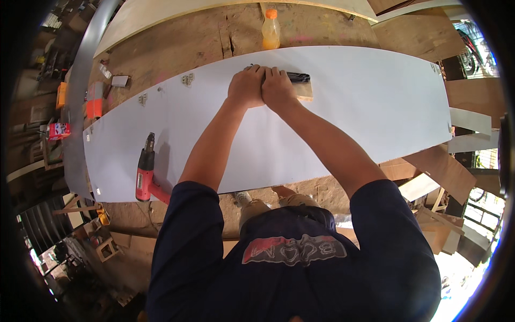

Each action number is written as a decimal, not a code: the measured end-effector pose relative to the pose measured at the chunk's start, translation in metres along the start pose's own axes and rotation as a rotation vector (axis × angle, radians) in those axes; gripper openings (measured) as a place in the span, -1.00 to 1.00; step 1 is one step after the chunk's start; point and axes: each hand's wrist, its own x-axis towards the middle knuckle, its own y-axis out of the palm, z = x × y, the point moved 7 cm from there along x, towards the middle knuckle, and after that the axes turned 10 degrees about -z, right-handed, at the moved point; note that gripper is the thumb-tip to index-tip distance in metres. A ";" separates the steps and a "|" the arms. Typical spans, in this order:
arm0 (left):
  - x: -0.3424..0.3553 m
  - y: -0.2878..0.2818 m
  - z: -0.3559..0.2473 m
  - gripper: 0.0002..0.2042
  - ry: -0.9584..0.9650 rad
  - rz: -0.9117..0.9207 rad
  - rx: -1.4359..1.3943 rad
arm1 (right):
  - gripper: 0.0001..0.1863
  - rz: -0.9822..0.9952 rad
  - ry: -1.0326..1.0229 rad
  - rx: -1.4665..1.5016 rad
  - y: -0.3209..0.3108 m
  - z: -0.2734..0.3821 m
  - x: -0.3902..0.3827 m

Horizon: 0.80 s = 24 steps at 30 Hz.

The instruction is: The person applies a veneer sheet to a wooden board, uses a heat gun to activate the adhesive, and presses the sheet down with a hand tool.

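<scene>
My left hand (pixel 248 87) and my right hand (pixel 278 88) are side by side near the far edge of a long white panel (pixel 365 107). Their fingers are curled over a long dark object. Its black ridged end (pixel 299 77) sticks out right of my right hand, and a small dark bit shows past my left; its kind is not clear. Beneath that end lies a flat light wooden piece (pixel 306 92). A red and black heat gun (pixel 144 177) with a metal nozzle rests on the panel, left of my left forearm.
Metal hinges (pixel 188 79) lie along the panel's far left edge. Beyond it stands an orange-capped bottle (pixel 271 32) with orange liquid. An orange and grey box (pixel 95 100) is at the left. Wooden boards (pixel 442 169) lean at the right.
</scene>
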 end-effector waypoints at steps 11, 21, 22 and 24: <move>-0.207 -0.015 -0.129 -0.52 -0.023 -0.074 -0.252 | -0.52 -0.038 -0.117 0.334 -0.061 0.076 -0.234; -0.124 0.006 -0.060 -0.41 0.036 -0.102 -0.158 | -0.49 -0.153 -0.118 0.144 -0.023 0.053 -0.133; -0.109 0.005 -0.051 -0.40 0.063 -0.122 -0.125 | -0.50 -0.187 -0.113 0.118 -0.020 0.049 -0.117; -0.082 0.004 -0.033 -0.42 0.096 -0.175 -0.087 | -0.52 -0.146 -0.147 0.061 -0.015 0.040 -0.084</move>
